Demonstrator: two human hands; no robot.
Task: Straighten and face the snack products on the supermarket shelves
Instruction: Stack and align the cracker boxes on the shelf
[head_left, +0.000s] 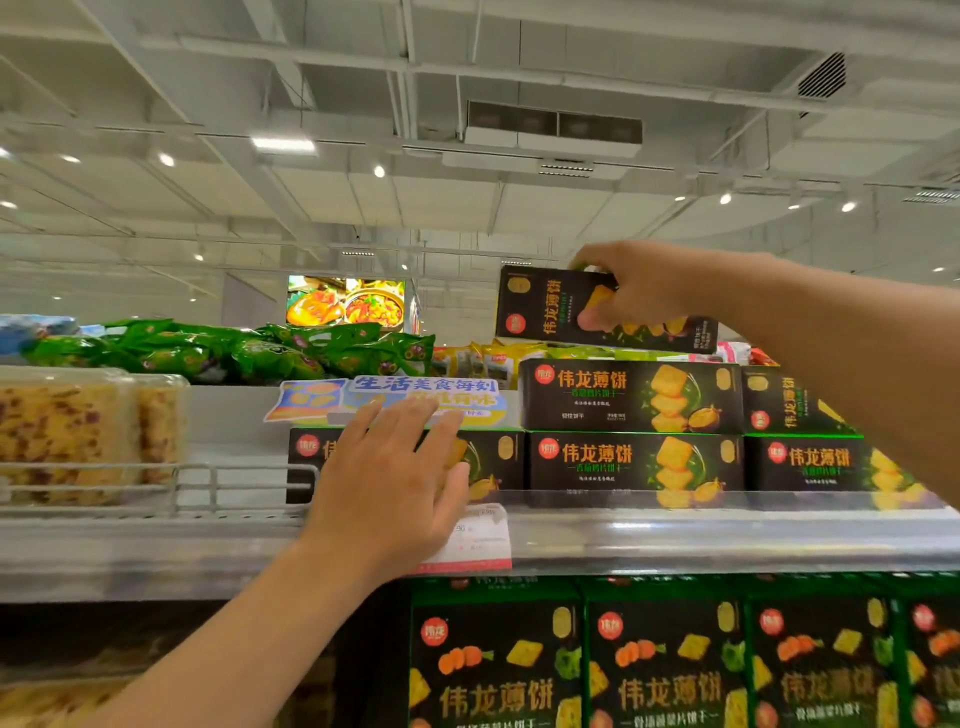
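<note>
Right hand (636, 288) is up high, arm stretched in from the right edge, fingers curled over the top of a black cracker box (561, 312) with the thumb pressed on its front. So it's gripping that box, which sits tilted, its left end higher, just above the stacked boxes (631, 397) on the top shelf. Can't really tell if the box is resting on the stack or held clear of it, the hand and the angle hide the right end.

Left hand (387, 483) comes up from the bottom left, forearm angled toward the shelf, palm flat and fingers spread, not holding anything. It's laid against the front of the leftmost bottom box (491, 457), covering most of its label. A price tag (480, 540) on the clear shelf rail (727, 538) pokes out just right of the wrist.

Left of the boxes there's a clear tub of snacks (78, 431) behind a wire divider (197, 486), and farther back a pile of green bags (218, 351). A blue paper sign (384, 397) stands just behind the left hand's fingertips. More black and green boxes (660, 665) stand upright on the shelf below.
</note>
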